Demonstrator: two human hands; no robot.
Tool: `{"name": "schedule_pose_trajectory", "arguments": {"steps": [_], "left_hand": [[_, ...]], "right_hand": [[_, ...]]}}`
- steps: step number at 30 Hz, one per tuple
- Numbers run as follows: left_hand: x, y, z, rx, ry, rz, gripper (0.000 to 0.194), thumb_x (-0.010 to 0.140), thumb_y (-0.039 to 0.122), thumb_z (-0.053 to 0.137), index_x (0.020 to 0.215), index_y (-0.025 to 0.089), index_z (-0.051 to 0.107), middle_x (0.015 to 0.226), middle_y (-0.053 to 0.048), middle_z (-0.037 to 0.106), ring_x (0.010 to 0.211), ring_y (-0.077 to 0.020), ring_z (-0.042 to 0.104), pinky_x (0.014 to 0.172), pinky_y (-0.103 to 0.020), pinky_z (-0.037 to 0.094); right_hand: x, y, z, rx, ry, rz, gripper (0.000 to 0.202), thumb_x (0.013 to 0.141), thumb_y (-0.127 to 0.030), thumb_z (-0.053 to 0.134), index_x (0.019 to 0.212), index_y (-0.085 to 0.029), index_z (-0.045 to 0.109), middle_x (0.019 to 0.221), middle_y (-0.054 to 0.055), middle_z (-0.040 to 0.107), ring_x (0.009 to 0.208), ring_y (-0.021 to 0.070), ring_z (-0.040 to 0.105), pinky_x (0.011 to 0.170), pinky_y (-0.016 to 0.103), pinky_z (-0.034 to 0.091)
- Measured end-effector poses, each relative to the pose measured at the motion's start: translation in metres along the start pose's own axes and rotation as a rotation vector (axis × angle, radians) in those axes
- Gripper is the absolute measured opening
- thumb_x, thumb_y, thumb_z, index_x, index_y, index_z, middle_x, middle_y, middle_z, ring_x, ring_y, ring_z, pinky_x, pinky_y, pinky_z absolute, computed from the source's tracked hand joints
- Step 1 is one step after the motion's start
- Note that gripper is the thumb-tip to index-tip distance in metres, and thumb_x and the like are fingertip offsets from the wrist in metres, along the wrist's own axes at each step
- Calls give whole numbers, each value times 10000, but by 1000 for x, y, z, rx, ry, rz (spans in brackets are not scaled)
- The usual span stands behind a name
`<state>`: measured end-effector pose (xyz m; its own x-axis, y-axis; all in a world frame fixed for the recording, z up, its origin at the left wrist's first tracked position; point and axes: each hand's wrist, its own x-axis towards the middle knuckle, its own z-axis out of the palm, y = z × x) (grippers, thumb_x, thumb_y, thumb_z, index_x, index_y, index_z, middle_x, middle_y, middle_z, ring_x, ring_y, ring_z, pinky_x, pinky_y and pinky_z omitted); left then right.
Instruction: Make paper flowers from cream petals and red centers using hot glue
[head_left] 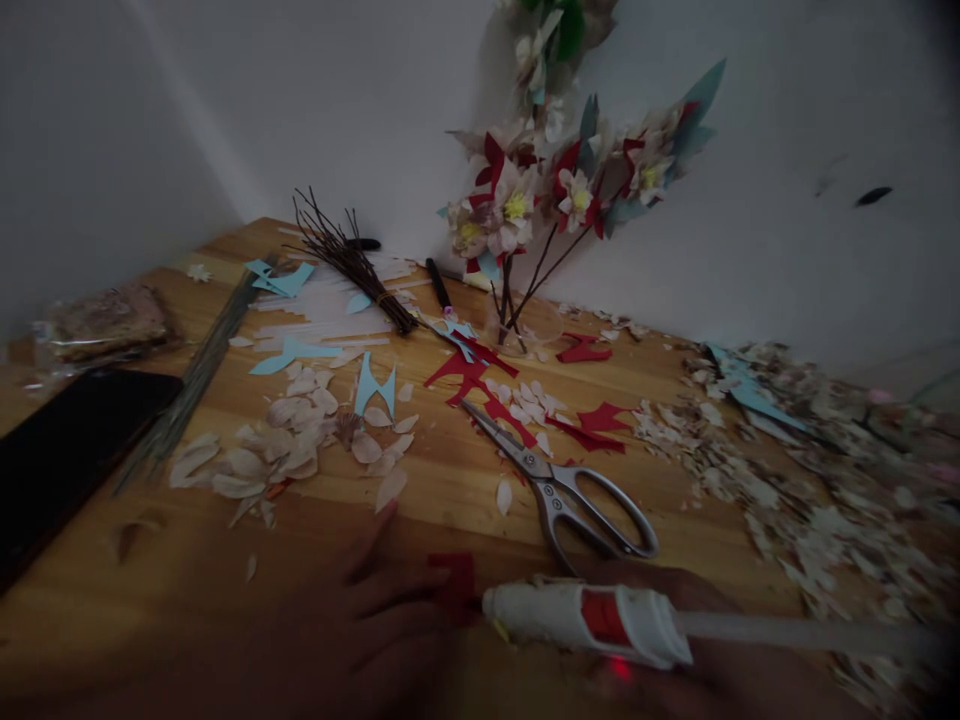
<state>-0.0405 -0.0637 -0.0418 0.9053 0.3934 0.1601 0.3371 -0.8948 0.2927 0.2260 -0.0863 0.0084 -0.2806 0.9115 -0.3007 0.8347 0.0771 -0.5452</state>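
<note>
In the dim lower middle, my left hand (382,610) has its fingers on a small red paper piece (455,578); its outermost finger stretches towards a pale petal (391,490). The thumb is hard to make out. My right hand (675,655) is closed around a white glue gun (540,612), whose nozzle points left at the red piece. A red light glows beneath the gun, and a pale glue stick (772,630) runs out of its back. Just beyond the gun lie metal scissors (559,490), blades slightly apart.
Made flowers (517,205) stand in a clear cup (536,325) by the wall. A twig bundle (367,270), glue sticks (307,315), thin wires (206,365) and a phone (67,450) lie left. Red scraps (600,418) and dried petals (780,500) spread right.
</note>
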Motion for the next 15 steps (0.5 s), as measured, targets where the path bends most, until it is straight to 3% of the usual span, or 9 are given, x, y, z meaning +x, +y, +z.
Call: {"name": "schedule_pose_trajectory", "arguments": {"steps": [4, 8, 15], "left_hand": [[1, -1, 0, 5, -30, 2, 281, 859, 98, 488, 1110, 196, 568, 1235, 31, 628, 1239, -118, 457, 1119, -380, -16], [1, -1, 2, -36, -47, 11, 273, 871, 146, 495, 1134, 190, 552, 1233, 19, 630, 1238, -125, 458, 1113, -386, -41], [-2, 6, 9, -60, 110, -82, 266, 896, 183, 442, 1145, 211, 532, 1120, 15, 696, 1201, -118, 494, 1099, -395, -129]], "right_hand": [[3, 0, 2, 0, 52, 10, 107, 748, -380, 607, 775, -332, 699, 819, -29, 730, 762, 210, 694, 671, 247, 570], [3, 3, 6, -33, 87, 73, 145, 742, -406, 628, 783, -288, 701, 884, 3, 736, 753, 210, 698, 707, 277, 567], [3, -1, 7, 9, 134, 66, 134, 750, -338, 615, 826, -275, 706, 934, 12, 734, 749, 197, 700, 692, 242, 562]]}}
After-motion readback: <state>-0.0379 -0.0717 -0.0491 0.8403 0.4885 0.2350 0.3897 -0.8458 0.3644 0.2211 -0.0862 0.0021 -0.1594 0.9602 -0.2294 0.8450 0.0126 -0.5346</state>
